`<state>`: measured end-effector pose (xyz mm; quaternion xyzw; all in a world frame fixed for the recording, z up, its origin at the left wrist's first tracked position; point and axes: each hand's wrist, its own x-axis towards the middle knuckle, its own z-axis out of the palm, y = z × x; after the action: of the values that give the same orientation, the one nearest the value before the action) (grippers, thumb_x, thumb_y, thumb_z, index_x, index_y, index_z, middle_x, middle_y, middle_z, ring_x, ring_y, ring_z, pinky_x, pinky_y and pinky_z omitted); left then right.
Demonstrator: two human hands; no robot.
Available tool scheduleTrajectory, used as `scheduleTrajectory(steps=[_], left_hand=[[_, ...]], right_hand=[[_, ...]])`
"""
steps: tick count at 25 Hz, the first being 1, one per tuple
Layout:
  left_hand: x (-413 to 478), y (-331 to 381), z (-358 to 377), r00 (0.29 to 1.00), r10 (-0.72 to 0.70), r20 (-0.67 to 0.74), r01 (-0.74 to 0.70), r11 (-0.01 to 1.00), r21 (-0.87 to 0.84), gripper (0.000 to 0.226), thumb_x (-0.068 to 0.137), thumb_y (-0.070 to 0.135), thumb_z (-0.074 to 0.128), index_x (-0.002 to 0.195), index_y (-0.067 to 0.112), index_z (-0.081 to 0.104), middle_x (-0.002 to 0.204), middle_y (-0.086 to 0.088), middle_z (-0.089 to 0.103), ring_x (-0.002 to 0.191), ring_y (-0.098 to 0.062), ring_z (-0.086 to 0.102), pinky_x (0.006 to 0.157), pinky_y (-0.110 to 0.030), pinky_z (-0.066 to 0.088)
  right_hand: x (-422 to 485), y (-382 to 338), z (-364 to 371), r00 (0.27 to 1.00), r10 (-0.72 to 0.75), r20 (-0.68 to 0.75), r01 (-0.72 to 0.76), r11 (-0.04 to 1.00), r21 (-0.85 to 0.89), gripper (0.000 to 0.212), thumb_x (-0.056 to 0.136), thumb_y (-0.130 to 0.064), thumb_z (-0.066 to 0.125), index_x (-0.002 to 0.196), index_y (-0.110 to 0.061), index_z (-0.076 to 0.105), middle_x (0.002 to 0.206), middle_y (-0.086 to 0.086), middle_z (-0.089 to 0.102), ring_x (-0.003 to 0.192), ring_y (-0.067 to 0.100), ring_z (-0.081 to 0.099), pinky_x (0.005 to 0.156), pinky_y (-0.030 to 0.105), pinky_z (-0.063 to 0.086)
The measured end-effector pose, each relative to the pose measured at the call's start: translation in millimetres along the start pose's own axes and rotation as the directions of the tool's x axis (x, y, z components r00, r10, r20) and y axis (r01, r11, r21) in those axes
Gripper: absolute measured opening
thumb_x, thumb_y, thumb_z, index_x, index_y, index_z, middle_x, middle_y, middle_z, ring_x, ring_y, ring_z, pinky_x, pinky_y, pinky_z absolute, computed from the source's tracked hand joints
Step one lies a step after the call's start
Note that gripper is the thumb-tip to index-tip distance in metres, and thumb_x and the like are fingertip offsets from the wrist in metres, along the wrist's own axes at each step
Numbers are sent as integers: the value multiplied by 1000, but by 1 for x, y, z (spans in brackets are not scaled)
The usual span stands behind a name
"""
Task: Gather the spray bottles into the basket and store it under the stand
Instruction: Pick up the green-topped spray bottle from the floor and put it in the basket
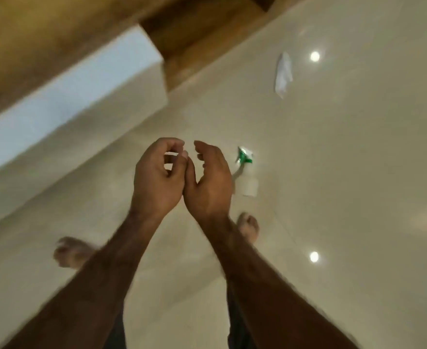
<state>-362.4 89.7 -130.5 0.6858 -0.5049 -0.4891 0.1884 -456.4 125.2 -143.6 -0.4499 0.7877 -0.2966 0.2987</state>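
Forearms: both bare, reaching forward from the bottom edge of the view, blurred.
Feet: a bare left foot (72, 251) and a bare right foot (248, 226) stand on the floor (358, 159) below the arms.
Left hand (157, 180): held up in the air, fingers curled loosely inward, the grip partly closed around nothing.
Right hand (209, 182): pressed against the left hand at the heel of the palm, fingers bent and spread, the grip open and empty.
Spray bottle (247, 176): just beyond the right hand, on the floor; clear body, green and white trigger head; it seems to be upright, though blur makes this uncertain.
White cloth (283, 74): crumpled on the floor, well beyond the bottle.
Wooden stand (202, 44): farthest off at the upper left, with an open recess at floor level beside a pale panel (81, 96).
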Motion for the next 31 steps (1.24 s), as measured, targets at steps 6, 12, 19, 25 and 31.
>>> scheduleTrajectory(steps=[6,12,19,25,31], left_hand=[[13,-38,216,911,-218,351,173,973,154,35,101,39,68,129,18,67,116,9,66,95,-5,65,93,-36,61],[43,-112,302,745,-552,373,471,833,290,61,96,46,73,147,19,54,134,-5,63,117,-25,64,99,-46,62],[68,-146,345,679,-620,394,640,763,98,47,107,46,55,148,24,54,137,1,63,121,-21,61,101,-52,61],[53,-129,324,690,-604,398,635,770,68,46,105,45,58,146,24,56,144,-4,63,129,-28,63,102,-51,60],[41,-52,257,773,-484,410,527,850,12,57,106,40,60,157,21,44,136,1,52,125,-21,54,109,-53,56]], right_hand=[[32,221,-67,961,271,-52,-276,951,-142,43,95,-34,61,132,-13,60,123,4,67,107,24,66,85,41,57],[43,356,-57,791,586,176,-529,800,-284,70,90,-58,63,143,-16,46,141,7,57,127,26,56,94,33,46],[59,389,-17,705,615,354,-599,783,-167,77,84,-60,71,141,-17,44,132,3,64,113,23,63,78,28,44],[53,361,-35,725,593,352,-589,797,-129,75,84,-58,72,142,-19,45,132,2,64,99,16,59,63,19,43],[51,267,-75,809,521,271,-534,845,-29,79,82,-59,73,144,-21,43,135,2,63,110,22,67,83,33,59]])
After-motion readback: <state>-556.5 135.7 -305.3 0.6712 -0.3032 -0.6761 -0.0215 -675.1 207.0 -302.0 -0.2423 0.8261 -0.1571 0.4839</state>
